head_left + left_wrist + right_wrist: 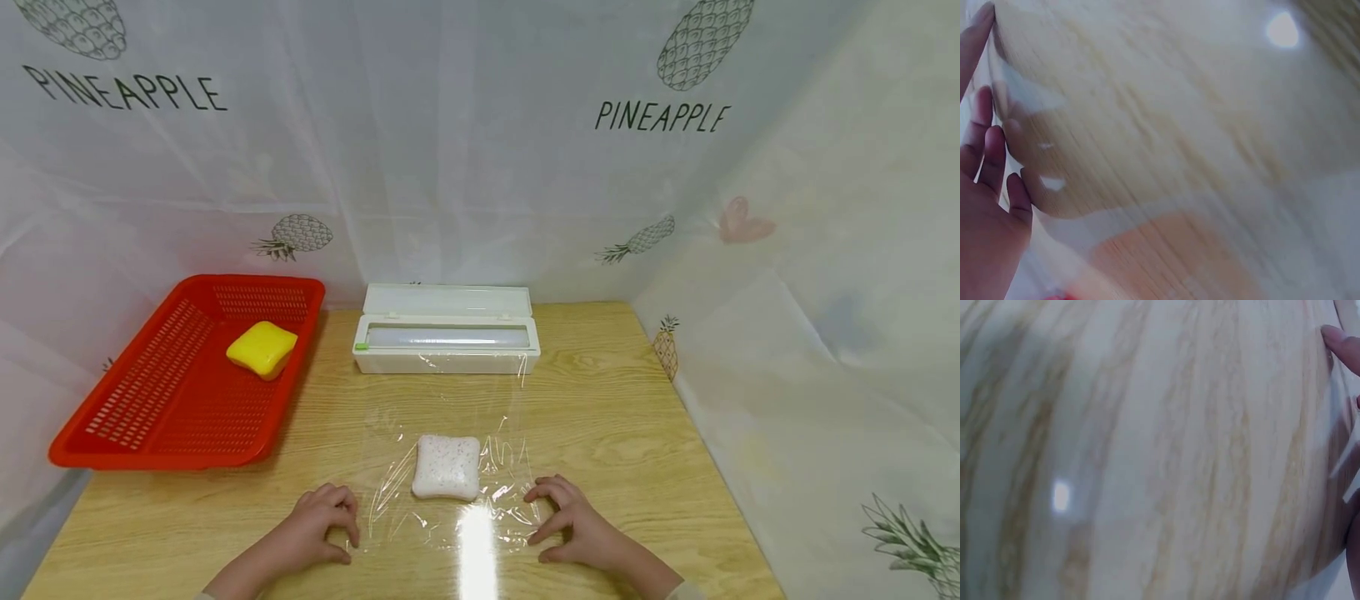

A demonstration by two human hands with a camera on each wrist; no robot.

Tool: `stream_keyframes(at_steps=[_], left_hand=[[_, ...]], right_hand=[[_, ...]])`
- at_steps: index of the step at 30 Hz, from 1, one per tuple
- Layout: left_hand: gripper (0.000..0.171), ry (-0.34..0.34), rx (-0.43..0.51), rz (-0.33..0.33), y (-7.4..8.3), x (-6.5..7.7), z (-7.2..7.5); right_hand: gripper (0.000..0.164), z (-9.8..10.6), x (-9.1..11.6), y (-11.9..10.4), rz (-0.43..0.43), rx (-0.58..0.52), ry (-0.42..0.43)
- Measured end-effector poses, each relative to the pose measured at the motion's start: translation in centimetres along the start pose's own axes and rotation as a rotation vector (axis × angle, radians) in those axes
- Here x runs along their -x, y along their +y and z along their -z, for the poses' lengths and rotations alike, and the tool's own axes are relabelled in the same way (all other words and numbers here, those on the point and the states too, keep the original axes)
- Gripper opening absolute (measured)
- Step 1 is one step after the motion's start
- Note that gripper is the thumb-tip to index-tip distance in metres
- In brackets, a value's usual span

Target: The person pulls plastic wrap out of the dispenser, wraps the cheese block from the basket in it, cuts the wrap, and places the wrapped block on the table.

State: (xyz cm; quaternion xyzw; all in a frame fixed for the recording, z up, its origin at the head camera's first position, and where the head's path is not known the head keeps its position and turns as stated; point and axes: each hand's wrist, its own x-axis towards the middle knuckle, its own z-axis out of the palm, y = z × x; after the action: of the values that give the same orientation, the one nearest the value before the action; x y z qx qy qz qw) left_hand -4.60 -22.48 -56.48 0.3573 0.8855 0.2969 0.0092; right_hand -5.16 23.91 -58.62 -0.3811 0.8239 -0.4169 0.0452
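Note:
A white, speckled, pillow-shaped bar that looks like soap (447, 467) lies on a sheet of clear plastic wrap (401, 517) spread on the table. The sheet runs back to a white wrap dispenser (446, 362) whose lid stands up, with the roll visible inside. My left hand (318, 527) rests at the sheet's near left edge, fingers loosely bent; in the left wrist view its fingertips (997, 134) meet the tabletop. At the near right edge is my right hand (573, 527), fingers spread and slightly bent. Only part of it shows in the right wrist view. Neither hand visibly grips the film.
On the left stands a red perforated basket (198, 417) with a yellow pillow-shaped bar (262, 347) in it. A pale curtain with pineapple prints (450, 167) hangs behind and along both sides of the wooden table (615, 417).

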Motion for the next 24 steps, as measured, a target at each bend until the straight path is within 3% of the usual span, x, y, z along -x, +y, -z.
stream_keyframes(at_steps=[8,14,20,24], left_hand=[[0.026,0.031,-0.048,-0.074,0.0,0.0,-0.3],[0.023,0.019,-0.078,-0.096,-0.1,0.0,-0.3],[0.022,0.01,0.117,-0.086,0.1,-0.6,0.9],[0.02,-0.022,0.252,-0.036,0.1,-1.3,2.1]], right_hand=[[0.013,-0.8,0.1,0.6,0.077,0.045,0.088],[0.014,-1.2,0.0,0.3,0.0,-0.024,0.144],[0.005,0.0,-0.8,-1.3,-0.093,-0.14,0.124],[0.005,0.7,-1.5,-1.9,-0.162,-0.261,0.126]])
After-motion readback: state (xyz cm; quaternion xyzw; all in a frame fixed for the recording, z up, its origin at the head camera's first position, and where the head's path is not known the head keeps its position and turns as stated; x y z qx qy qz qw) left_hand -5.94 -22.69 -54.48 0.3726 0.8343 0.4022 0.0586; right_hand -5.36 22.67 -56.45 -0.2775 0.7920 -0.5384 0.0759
